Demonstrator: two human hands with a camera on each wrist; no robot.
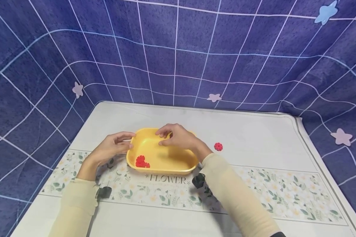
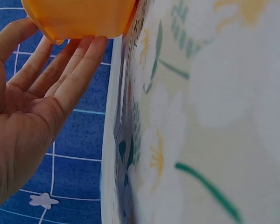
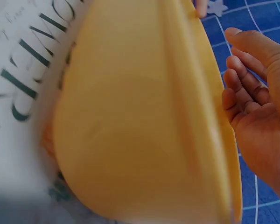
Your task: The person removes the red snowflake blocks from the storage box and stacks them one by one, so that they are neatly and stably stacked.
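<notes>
A yellow plastic basin with a raised rim stands on the table, and a few red notched discs lie together in its near left corner. At its left end, my left hand holds the rim, the thumb at the edge and the other fingertips against the outer wall. My right hand hovers above the basin's right half, fingers loosely bent and nothing visible in them. The right wrist view shows its palm beside the basin wall.
One more red notched disc lies on the table to the right of the basin. A white cloth with a floral band covers the table. Behind hangs a blue curtain with a grid pattern and stars.
</notes>
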